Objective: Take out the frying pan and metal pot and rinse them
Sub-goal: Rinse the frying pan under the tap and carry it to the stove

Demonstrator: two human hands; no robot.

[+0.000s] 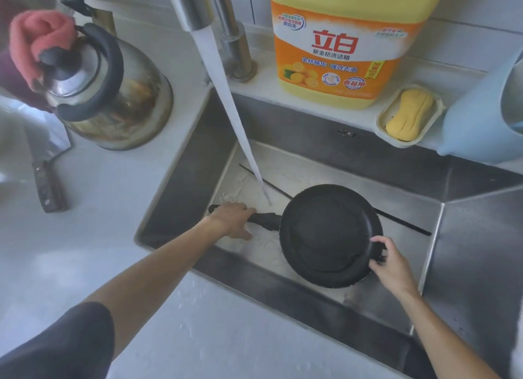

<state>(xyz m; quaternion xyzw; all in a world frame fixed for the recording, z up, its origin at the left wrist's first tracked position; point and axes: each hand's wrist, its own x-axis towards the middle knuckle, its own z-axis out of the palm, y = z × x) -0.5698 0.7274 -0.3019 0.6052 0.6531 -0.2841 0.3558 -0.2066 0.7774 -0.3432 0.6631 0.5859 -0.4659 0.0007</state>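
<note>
- Here I see the frying pan (331, 235) turned bottom-up inside the steel sink (481, 237), sitting toward the near right of the basin
- My left hand (233, 218) is wrapped over the pan's black handle (264, 219), fingers curled round it; the handle's end pokes out to the left of the hand
- My right hand (389, 262) pinches the pan's near-right rim, thumb on top of the dark base and fingers curled under the edge
- A stream of water (226, 95) runs from the faucet (195, 7) at the far side and lands on the sink floor just left of the pan body, between it and the left hand, without hitting the pan
- A thin dark rod (402, 223) lies across the sink floor, passing behind the pan
- On the counter to the left stands a steel kettle (113, 95) with a pink cloth (36, 39) draped by its lid knob, and nearer, a cleaver (48, 180) lies flat
- On the far ledge sit a big yellow detergent jug (345, 44), a soap dish (407, 118) with a yellow bar, and a pale blue container (481, 118) at the right edge
- I cannot see a metal pot anywhere in this view
</note>
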